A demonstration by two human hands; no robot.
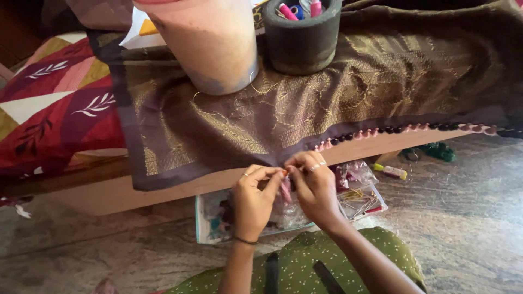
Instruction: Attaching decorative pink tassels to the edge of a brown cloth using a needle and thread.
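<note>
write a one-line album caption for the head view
Both hands pinch a pink tassel at the brown-gold fabric's beaded edge.

Soft daylight, slight motion blur

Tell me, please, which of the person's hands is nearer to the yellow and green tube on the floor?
The right hand, just left of the tube; the left hand is farther left.

Cloth [305, 114] draped over the table [136, 193] across the frame's middle — tub [210, 46] and pot [302, 35] stand on it at top centre, pot to the right. Both hands meet at the cloth's hanging edge, lower centre — left hand [253, 204] beside right hand [316, 188]. Plastic bags [357, 190] lie on the floor [468, 218] beneath them.
</note>
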